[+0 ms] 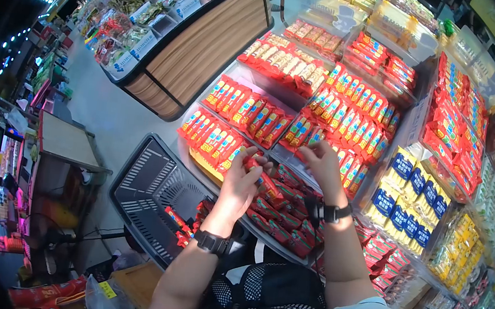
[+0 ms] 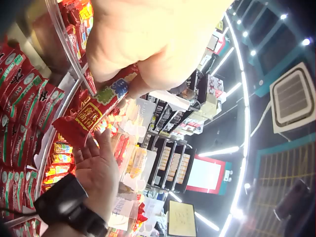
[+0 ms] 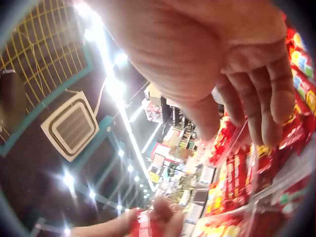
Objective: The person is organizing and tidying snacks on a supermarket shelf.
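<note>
In the head view my left hand (image 1: 240,184) grips a red snack packet (image 1: 269,187) above the front bins. The left wrist view shows this packet (image 2: 102,104) between thumb and fingers, its printed end sticking out. My right hand (image 1: 323,166) hovers over the bins to the right of it, fingers extended and slightly bent, holding nothing; in the right wrist view the hand (image 3: 232,74) has its fingers spread apart. Rows of red packets (image 1: 252,115) lie in the bins beyond both hands, and red-green packets (image 1: 289,220) lie below them.
A grey basket (image 1: 150,174) with a few red packets (image 1: 178,218) stands left of the bins. Clear dividers separate the bins. Blue-and-yellow packs (image 1: 407,200) sit at the right. A wood-panelled display stand (image 1: 196,45) is at the upper left, beyond the aisle floor.
</note>
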A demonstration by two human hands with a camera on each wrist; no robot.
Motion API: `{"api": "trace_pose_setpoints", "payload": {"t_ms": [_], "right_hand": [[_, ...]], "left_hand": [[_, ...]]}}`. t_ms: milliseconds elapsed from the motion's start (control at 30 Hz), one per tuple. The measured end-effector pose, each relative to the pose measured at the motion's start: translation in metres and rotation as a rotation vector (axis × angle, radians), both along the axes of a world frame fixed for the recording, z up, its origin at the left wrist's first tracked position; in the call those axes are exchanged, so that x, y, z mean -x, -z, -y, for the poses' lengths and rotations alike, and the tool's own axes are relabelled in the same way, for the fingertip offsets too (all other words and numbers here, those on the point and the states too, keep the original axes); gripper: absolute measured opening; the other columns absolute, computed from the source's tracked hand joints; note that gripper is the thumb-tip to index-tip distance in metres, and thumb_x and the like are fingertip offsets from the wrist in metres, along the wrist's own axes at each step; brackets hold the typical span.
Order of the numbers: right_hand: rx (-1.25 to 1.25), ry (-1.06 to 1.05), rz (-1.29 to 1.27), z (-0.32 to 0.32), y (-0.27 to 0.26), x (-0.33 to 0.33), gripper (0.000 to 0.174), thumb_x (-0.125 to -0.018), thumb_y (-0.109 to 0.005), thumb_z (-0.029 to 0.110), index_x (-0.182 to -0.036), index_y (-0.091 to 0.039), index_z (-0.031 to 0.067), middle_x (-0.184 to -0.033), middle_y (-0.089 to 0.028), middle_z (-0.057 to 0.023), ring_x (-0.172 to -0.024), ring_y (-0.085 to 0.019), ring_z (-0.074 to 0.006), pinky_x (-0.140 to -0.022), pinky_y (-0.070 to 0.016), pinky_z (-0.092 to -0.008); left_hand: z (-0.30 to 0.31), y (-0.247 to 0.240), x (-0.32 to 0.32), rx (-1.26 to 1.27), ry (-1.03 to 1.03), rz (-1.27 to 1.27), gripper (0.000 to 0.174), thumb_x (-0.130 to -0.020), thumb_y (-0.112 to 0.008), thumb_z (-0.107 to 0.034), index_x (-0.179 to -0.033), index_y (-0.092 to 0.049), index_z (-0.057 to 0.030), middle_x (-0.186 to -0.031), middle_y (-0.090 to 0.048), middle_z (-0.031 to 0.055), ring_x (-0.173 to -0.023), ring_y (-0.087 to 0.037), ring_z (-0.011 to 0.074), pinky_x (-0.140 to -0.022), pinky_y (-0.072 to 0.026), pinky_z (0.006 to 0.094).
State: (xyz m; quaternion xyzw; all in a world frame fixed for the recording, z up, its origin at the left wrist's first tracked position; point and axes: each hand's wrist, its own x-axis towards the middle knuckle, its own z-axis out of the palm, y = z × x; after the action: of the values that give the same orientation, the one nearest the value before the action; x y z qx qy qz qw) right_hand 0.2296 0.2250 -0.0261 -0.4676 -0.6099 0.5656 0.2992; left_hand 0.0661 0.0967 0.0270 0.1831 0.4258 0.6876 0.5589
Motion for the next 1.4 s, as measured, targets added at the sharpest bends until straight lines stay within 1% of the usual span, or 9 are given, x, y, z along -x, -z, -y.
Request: {"api": "trace_pose_setpoints", "payload": {"t_ms": [100, 133, 300, 433, 500, 533, 667, 833, 1400], "right_hand": [[0.156, -0.315, -0.261, 0.028, -0.042, -0.007, 0.054, -0.080, -0.081, 0.014, -0.123, -0.054, -0.0026, -0.086, -0.065, -0.0060, -0.077, -0.062, -0.0116, -0.066, -0.0501, -0.0291], [0.136, -0.321, -0.199, 0.032, -0.052, -0.009, 0.053, -0.080, -0.080, 0.010, -0.123, -0.052, -0.0025, -0.083, -0.063, -0.0057, -0.076, -0.061, -0.0105, -0.065, -0.0492, -0.0271], [0.102, -0.170, -0.179, 0.024, -0.037, -0.017, 0.044, -0.083, -0.077, 0.009, -0.118, -0.053, -0.0030, -0.077, -0.063, -0.0067, -0.067, -0.062, -0.0124, -0.059, -0.0488, -0.0278], [0.129, 0.157, -0.202, 0.003, -0.006, -0.029, 0.032, -0.085, -0.073, 0.009, -0.110, -0.056, -0.0034, -0.080, -0.068, -0.0117, -0.069, -0.067, -0.0167, -0.058, -0.0498, -0.0299], [0.011, 0.332, 0.045, -0.008, 0.019, -0.032, 0.032, -0.083, -0.075, 0.013, -0.103, -0.057, -0.0034, -0.081, -0.068, -0.0141, -0.070, -0.068, -0.0210, -0.061, -0.0513, -0.0334], [0.014, 0.372, 0.089, -0.012, 0.030, -0.032, 0.032, -0.080, -0.076, 0.015, -0.098, -0.057, -0.0030, -0.082, -0.068, -0.0164, -0.073, -0.068, -0.0260, -0.065, -0.0521, -0.0370], [-0.081, 0.440, 0.207, -0.018, 0.046, -0.022, 0.029, -0.080, -0.075, 0.012, -0.097, -0.057, -0.0025, -0.082, -0.065, -0.0186, -0.079, -0.066, -0.0332, -0.071, -0.0522, -0.0417], [-0.116, 0.464, 0.181, -0.017, 0.052, -0.012, 0.031, -0.080, -0.076, 0.011, -0.101, -0.056, -0.0012, -0.084, -0.066, -0.0197, -0.080, -0.067, -0.0359, -0.071, -0.0518, -0.0444], [-0.120, 0.385, 0.228, -0.025, 0.041, 0.005, 0.030, -0.081, -0.071, 0.006, -0.102, -0.051, -0.0009, -0.092, -0.065, -0.0235, -0.090, -0.064, -0.0440, -0.074, -0.0497, -0.0499]], "left_hand": [[-0.023, 0.002, -0.004, 0.072, 0.060, -0.169, 0.048, -0.094, -0.054, 0.007, -0.139, -0.037, 0.0003, -0.119, -0.055, 0.0127, -0.111, -0.059, 0.0213, -0.093, -0.0518, 0.0325], [-0.031, 0.013, -0.009, 0.012, 0.056, -0.221, 0.050, -0.094, -0.060, -0.001, -0.139, -0.039, -0.0010, -0.112, -0.061, 0.0071, -0.092, -0.056, 0.0101, -0.074, -0.0496, 0.0255], [-0.060, 0.019, -0.027, 0.022, 0.111, -0.335, 0.055, -0.090, -0.066, -0.003, -0.139, -0.042, -0.0021, -0.120, -0.059, 0.0091, -0.103, -0.057, 0.0119, -0.088, -0.0484, 0.0276], [-0.080, 0.030, -0.028, -0.072, 0.085, -0.974, 0.053, -0.084, -0.071, -0.003, -0.134, -0.053, -0.0065, -0.127, -0.056, 0.0131, -0.119, -0.056, 0.0269, -0.099, -0.0459, 0.0390], [-0.087, 0.023, -0.031, -0.224, 0.187, -1.634, 0.049, -0.080, -0.073, -0.003, -0.126, -0.062, -0.0109, -0.127, -0.056, 0.0160, -0.122, -0.052, 0.0346, -0.103, -0.0437, 0.0459], [-0.092, 0.028, -0.035, -0.246, 0.223, -1.642, 0.043, -0.079, -0.073, -0.007, -0.120, -0.066, -0.0143, -0.131, -0.055, 0.0166, -0.124, -0.049, 0.0377, -0.105, -0.0407, 0.0488], [-0.109, 0.055, -0.035, -0.339, 0.341, -2.123, 0.040, -0.081, -0.069, -0.013, -0.121, -0.066, -0.0164, -0.140, -0.051, 0.0119, -0.135, -0.042, 0.0346, -0.112, -0.0337, 0.0514], [-0.108, 0.062, -0.026, -0.279, 0.448, -2.205, 0.040, -0.082, -0.068, -0.013, -0.121, -0.066, -0.0166, -0.144, -0.050, 0.0093, -0.137, -0.041, 0.0355, -0.114, -0.0315, 0.0528], [-0.111, 0.053, -0.010, -0.242, 0.324, -1.698, 0.043, -0.079, -0.072, -0.002, -0.121, -0.065, -0.0075, -0.130, -0.057, 0.0158, -0.121, -0.054, 0.0371, -0.101, -0.0481, 0.0437]]}}
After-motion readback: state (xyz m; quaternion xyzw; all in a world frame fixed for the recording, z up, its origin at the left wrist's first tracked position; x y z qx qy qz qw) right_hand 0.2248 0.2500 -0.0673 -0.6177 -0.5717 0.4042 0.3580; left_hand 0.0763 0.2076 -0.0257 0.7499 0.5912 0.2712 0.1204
